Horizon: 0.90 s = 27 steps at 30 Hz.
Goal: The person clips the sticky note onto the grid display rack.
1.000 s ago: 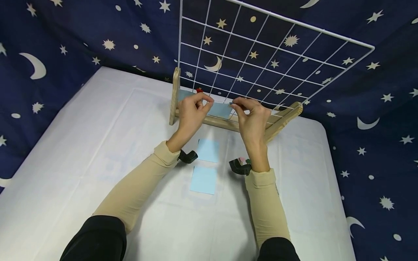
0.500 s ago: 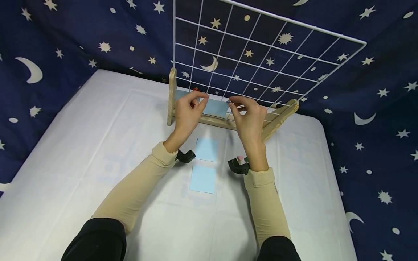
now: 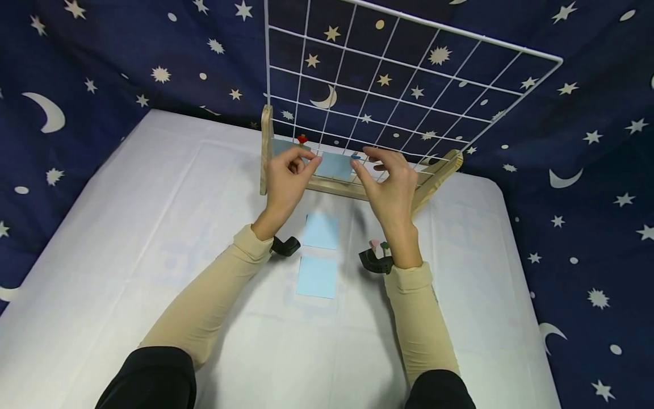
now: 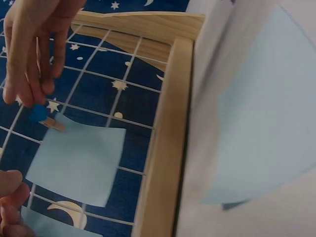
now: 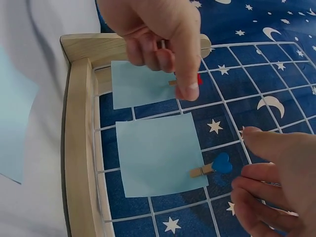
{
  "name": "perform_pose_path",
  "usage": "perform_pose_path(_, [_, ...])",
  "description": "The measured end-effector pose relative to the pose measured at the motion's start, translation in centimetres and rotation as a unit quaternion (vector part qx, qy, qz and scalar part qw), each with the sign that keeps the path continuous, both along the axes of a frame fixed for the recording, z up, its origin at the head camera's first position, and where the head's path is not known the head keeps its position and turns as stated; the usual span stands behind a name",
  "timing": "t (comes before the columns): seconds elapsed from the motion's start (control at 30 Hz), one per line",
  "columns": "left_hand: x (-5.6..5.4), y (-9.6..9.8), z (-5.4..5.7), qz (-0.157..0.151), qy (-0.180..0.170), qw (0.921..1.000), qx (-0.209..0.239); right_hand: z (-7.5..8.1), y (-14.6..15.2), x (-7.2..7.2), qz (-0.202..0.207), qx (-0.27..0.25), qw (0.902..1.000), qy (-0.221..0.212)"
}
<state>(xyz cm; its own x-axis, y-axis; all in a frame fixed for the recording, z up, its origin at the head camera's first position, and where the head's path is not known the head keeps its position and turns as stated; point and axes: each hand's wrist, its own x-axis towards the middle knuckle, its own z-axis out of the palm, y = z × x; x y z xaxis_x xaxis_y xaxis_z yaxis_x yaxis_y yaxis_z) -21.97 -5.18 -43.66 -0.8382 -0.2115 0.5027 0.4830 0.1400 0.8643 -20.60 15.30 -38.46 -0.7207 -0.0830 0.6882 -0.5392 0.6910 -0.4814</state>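
Observation:
A light blue paper square (image 3: 336, 165) hangs on the white wire grid (image 5: 224, 101). A small wooden clothespin with a blue heart (image 5: 222, 163) grips one upper corner of it. Beside that clothespin my right hand (image 3: 393, 187) has thumb and index finger spread, with nothing between them. At the square's other upper corner is my left hand (image 3: 287, 179), its thumb and index tips together and the other fingers curled. In the right wrist view those tips sit just off the paper. Another blue square (image 5: 140, 89) hangs further left, with a red-topped clothespin (image 3: 302, 138), partly behind my left hand.
Two more blue paper squares, a nearer one (image 3: 317, 277) and a farther one (image 3: 321, 231), lie on the white tabletop (image 3: 204, 187). Pink (image 3: 374, 244) and green (image 3: 385, 247) topped pieces stand by my right wrist. A wooden base (image 3: 339, 187) supports the grid.
My right thumb and index finger have parted and let go of the blue heart clothespin, which stays on the paper. My left hand keeps nearly the same place by the other corner.

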Motion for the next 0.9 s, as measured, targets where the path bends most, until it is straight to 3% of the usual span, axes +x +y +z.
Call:
perform_pose_path(0.27, [0.5,0.0,-1.5,-0.004,-0.02,0.999,-0.04,-0.5,1.4,1.1,-0.031,-0.016,0.9994,-0.006])
perform_pose_path(0.5, [0.9,-0.4,-2.5,0.0,-0.026,0.997,-0.073,-1.7,2.6,2.0,-0.028,-0.049,0.9983,-0.019])
perform_pose_path(0.67, [1.3,-0.8,-3.4,0.011,-0.039,0.9914,-0.125,-2.9,3.8,2.9,-0.029,-0.035,0.9983,-0.036])
perform_pose_path(0.9, [2.1,-1.5,-4.4,-0.01,-0.084,0.9825,-0.166,-4.7,6.3,5.1,-0.043,-0.017,0.9975,-0.054])
